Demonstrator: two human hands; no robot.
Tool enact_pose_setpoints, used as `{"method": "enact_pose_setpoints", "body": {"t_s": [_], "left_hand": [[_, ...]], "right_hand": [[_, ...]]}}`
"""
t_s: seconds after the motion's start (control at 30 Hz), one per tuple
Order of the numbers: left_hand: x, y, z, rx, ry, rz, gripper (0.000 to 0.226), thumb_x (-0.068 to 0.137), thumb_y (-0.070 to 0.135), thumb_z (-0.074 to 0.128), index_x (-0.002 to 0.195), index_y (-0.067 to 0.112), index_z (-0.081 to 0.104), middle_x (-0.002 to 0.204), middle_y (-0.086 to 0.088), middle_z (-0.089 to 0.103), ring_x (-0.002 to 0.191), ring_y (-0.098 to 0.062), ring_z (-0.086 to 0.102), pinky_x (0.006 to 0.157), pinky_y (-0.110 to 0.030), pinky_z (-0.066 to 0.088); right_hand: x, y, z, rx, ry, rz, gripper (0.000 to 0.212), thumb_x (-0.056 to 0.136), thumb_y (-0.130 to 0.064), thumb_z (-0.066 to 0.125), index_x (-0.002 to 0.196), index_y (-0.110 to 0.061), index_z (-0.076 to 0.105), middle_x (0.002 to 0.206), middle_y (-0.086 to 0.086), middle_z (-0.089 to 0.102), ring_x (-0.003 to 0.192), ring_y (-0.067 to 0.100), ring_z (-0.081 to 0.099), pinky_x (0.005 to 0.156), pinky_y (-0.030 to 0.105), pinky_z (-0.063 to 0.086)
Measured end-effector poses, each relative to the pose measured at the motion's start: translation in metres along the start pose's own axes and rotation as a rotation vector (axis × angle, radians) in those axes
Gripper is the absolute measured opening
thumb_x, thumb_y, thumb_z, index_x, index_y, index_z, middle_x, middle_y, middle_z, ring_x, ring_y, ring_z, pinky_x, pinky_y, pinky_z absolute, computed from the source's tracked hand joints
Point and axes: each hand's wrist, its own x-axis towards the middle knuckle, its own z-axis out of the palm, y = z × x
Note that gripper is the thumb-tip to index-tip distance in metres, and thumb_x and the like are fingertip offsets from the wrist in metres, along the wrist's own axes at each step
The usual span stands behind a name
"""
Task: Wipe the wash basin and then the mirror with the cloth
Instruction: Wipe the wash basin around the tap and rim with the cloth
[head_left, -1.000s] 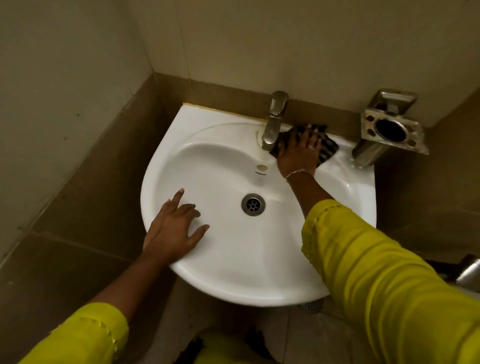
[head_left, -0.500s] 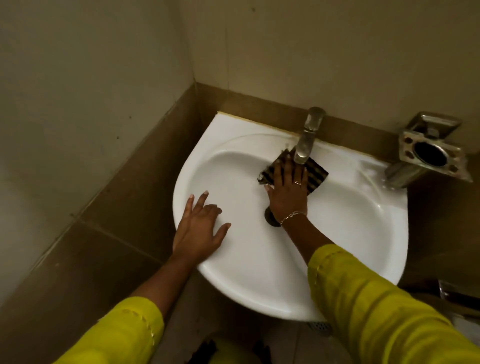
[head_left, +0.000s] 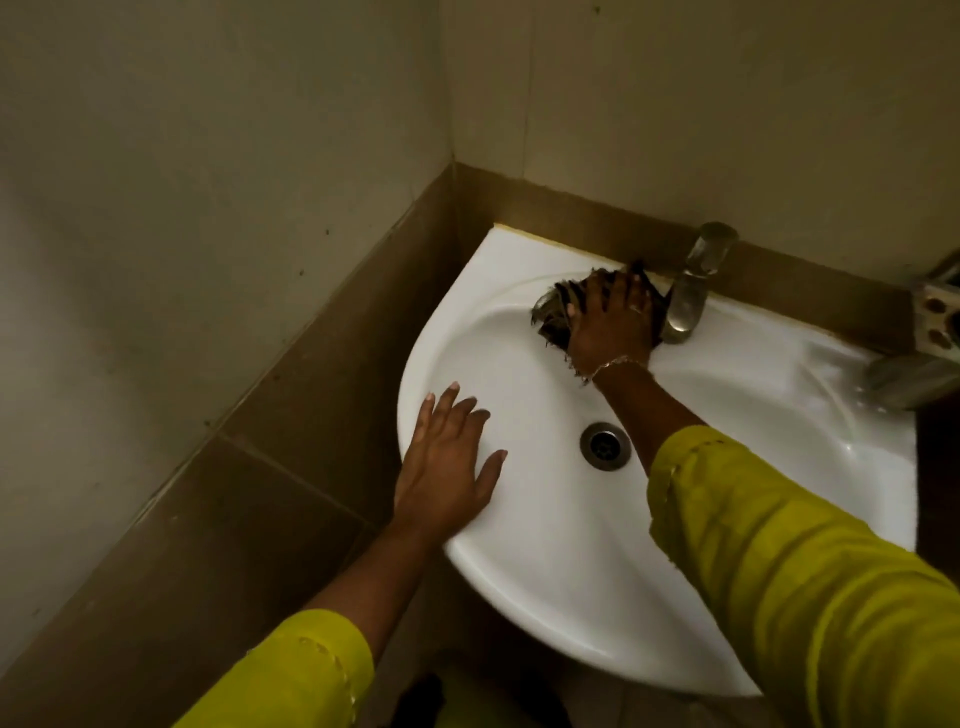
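Observation:
The white wash basin (head_left: 545, 582) is fixed in a wall corner. A dark checked cloth (head_left: 553, 314) lies on the basin's back rim, left of the metal tap (head_left: 691, 296). My right hand (head_left: 610, 325) presses flat on the cloth with fingers spread and straight. My left hand (head_left: 447, 467) rests flat on the basin's left front rim, fingers straight, holding nothing. The drain (head_left: 605, 446) shows in the bowl's middle. No mirror is in view.
A metal holder (head_left: 935, 312) is mounted on the wall at the right edge, above the basin's right rim. Brown tiles (head_left: 291, 426) line the lower walls, pale tiles above. Yellow sleeves cover both forearms.
My right hand has slid the cloth from the right of the tap, across under the spout, to the back rim left of the tap. My left hand stays on the rim.

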Motion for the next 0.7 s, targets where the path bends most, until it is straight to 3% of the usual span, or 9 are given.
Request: {"method": "enact_pose_setpoints", "body": {"t_s": [0.23, 0.43, 0.57, 0.63, 0.7], "left_hand": [[-0.001, 0.003, 0.0, -0.083, 0.066, -0.054, 0.05, 0.089, 0.038, 0.038, 0.123, 0.004, 0.051, 0.13, -0.015, 0.054, 0.133, -0.029, 0.034, 0.113, -0.037, 0.011], [0.0, 0.003, -0.001, -0.169, 0.161, -0.138, 0.061, 0.095, 0.046, 0.021, 0.136, 0.003, 0.036, 0.144, -0.018, 0.037, 0.137, -0.02, 0.02, 0.115, -0.03, 0.006], [0.0, 0.004, -0.003, -0.216, 0.222, -0.227, 0.064, 0.095, 0.051, 0.015, 0.142, 0.007, 0.022, 0.151, -0.015, 0.023, 0.141, -0.02, 0.011, 0.115, -0.031, 0.004], [-0.001, 0.004, -0.003, -0.249, 0.257, -0.282, 0.067, 0.095, 0.053, 0.013, 0.142, 0.007, 0.019, 0.152, -0.014, 0.018, 0.142, -0.021, 0.007, 0.115, -0.031, 0.001], [0.0, 0.006, -0.004, -0.277, 0.299, -0.331, 0.07, 0.094, 0.054, 0.011, 0.142, 0.004, 0.019, 0.152, -0.015, 0.016, 0.142, -0.021, 0.005, 0.115, -0.03, 0.0]], "right_hand": [[0.016, -0.026, 0.005, 0.052, 0.023, 0.049, 0.057, 0.099, -0.036, 0.024, 0.147, -0.006, 0.015, 0.153, 0.028, 0.011, 0.142, 0.041, 0.008, 0.117, 0.048, 0.002], [0.005, -0.076, 0.015, 0.085, -0.003, -0.198, 0.058, 0.099, -0.037, 0.024, 0.148, -0.01, 0.011, 0.154, 0.024, 0.007, 0.144, 0.038, 0.004, 0.116, 0.047, 0.0], [-0.02, -0.108, 0.027, 0.271, 0.021, -0.362, 0.063, 0.091, -0.043, 0.017, 0.145, -0.012, 0.028, 0.153, 0.021, 0.021, 0.143, 0.037, 0.014, 0.115, 0.049, 0.009], [-0.033, -0.118, 0.031, 0.422, -0.007, -0.435, 0.065, 0.088, -0.046, 0.015, 0.144, -0.016, 0.029, 0.155, 0.016, 0.018, 0.144, 0.033, 0.009, 0.116, 0.045, 0.005], [-0.043, -0.123, 0.029, 0.615, -0.029, -0.367, 0.065, 0.089, -0.047, 0.014, 0.145, -0.018, 0.025, 0.157, 0.01, 0.013, 0.145, 0.027, 0.003, 0.116, 0.04, 0.001]]}}
